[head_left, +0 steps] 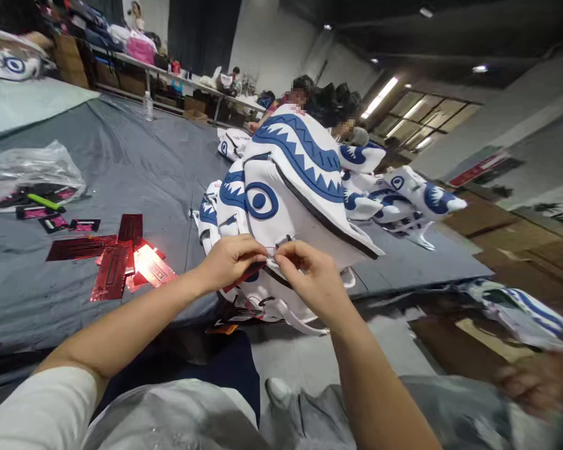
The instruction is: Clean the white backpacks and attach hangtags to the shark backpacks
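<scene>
A white backpack [291, 187] with blue shark-teeth and eye print stands on the grey cloth-covered table [136, 156] in front of me. My left hand [229, 259] pinches a red tag [244, 275] against the backpack's lower front edge. My right hand [307, 275] meets it there, fingertips closed on a small fastening by the zipper; what exactly it grips is hidden by the fingers. White straps [300, 322] hang below the hands.
Shiny red tags [117, 259] lie scattered on the table at the left, beside a clear plastic bag [28, 175]. More printed backpacks [398, 194] are piled at the right. People sit behind the backpack. Another person's hand [535, 381] shows blurred at lower right.
</scene>
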`<state>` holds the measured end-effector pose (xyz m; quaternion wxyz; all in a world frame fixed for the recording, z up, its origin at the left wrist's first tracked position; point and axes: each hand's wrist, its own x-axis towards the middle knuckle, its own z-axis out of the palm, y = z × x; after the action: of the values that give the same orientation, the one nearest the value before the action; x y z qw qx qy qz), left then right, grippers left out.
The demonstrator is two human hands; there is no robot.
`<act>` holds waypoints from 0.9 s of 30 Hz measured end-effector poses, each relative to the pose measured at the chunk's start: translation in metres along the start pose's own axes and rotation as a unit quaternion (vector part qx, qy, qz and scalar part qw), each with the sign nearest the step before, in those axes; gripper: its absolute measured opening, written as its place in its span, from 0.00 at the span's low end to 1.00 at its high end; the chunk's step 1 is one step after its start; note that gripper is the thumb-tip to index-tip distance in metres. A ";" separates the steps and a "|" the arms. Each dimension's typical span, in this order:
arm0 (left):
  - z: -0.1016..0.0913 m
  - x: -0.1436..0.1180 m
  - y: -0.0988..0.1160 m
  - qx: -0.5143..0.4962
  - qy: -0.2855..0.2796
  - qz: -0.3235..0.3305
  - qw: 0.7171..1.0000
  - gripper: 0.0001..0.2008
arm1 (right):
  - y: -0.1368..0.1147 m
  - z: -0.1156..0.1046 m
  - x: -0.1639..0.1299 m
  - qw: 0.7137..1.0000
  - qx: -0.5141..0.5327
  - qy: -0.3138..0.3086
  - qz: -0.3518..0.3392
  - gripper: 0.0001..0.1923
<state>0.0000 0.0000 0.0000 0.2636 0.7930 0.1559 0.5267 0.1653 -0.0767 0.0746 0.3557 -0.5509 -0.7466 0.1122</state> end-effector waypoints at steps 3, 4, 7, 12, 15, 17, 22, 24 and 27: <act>-0.001 0.000 0.000 0.009 0.002 0.001 1.000 0.08 | 0.001 0.000 0.000 1.000 -0.018 0.002 -0.017 0.05; -0.001 -0.001 0.000 0.013 0.002 0.002 1.000 0.08 | 0.001 0.000 -0.001 0.999 -0.023 0.001 -0.023 0.05; 0.000 -0.002 0.000 0.027 0.000 0.009 1.000 0.08 | 0.002 0.001 -0.001 0.998 -0.038 -0.006 -0.045 0.06; 0.000 -0.004 0.001 0.051 -0.014 0.001 0.999 0.09 | 0.002 0.000 -0.001 0.992 -0.093 -0.030 -0.076 0.06; -0.001 -0.002 0.005 0.102 -0.032 -0.007 0.994 0.06 | 0.001 0.001 0.000 0.984 -0.143 -0.040 -0.095 0.06; -0.002 0.000 0.009 0.148 -0.046 -0.026 0.988 0.03 | 0.000 0.002 -0.001 0.979 -0.171 -0.042 -0.104 0.06; -0.006 0.004 0.017 0.212 -0.081 -0.077 0.971 0.03 | 0.001 0.006 -0.002 0.975 -0.185 -0.032 -0.116 0.07; -0.006 0.004 0.017 0.230 -0.088 -0.066 0.967 0.02 | 0.002 0.007 -0.003 0.976 -0.182 -0.028 -0.113 0.07; -0.004 0.002 0.019 0.270 -0.095 -0.050 0.957 0.07 | 0.003 0.009 -0.003 0.976 -0.184 -0.024 -0.117 0.06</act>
<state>-0.0038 -0.0139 0.0137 0.0792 0.8720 0.3062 0.3736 0.1624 -0.0763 0.0649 0.2405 -0.5130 -0.8221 -0.0564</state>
